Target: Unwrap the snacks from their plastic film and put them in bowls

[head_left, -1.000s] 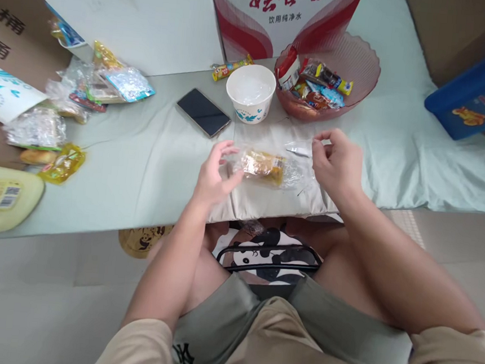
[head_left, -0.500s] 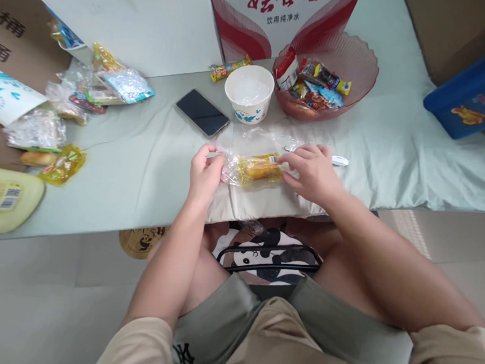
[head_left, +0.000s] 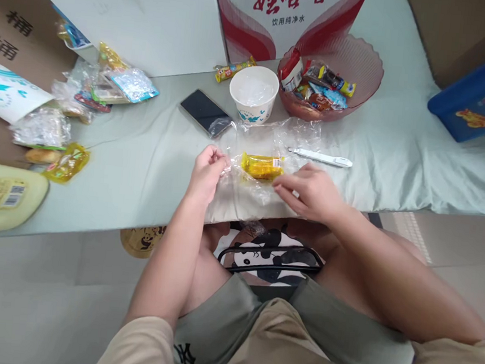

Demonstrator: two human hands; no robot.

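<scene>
On the table in front of me lies a snack packet in a yellow wrapper (head_left: 261, 166), flat, with crinkled clear plastic film (head_left: 300, 131) spread loosely around and partly over it. My left hand (head_left: 207, 173) is closed, its fingertips pinching the film's left side. At the packet's lower right corner, my right hand (head_left: 312, 192) has curled fingers that look pinched on the film's near edge; the exact grip is partly hidden. A white utility knife (head_left: 321, 157) rests just beyond the right hand. Behind the film stands a white paper cup (head_left: 253, 101) with clear plastic in it.
A black phone (head_left: 204, 110) lies left of the cup, a corner under the film. The pink glass bowl (head_left: 368, 82) holds several wrapped snacks. Packets and a tipped paper cup (head_left: 10, 96) lie left, near a yellow jug (head_left: 7, 198). A blue container (head_left: 479, 92) stands right.
The film has been spread wider, reaching toward the phone and bowl. My right hand has drawn slightly nearer to me, off the packet, uncovering the knife. The packet's wrapper shows more plainly.
</scene>
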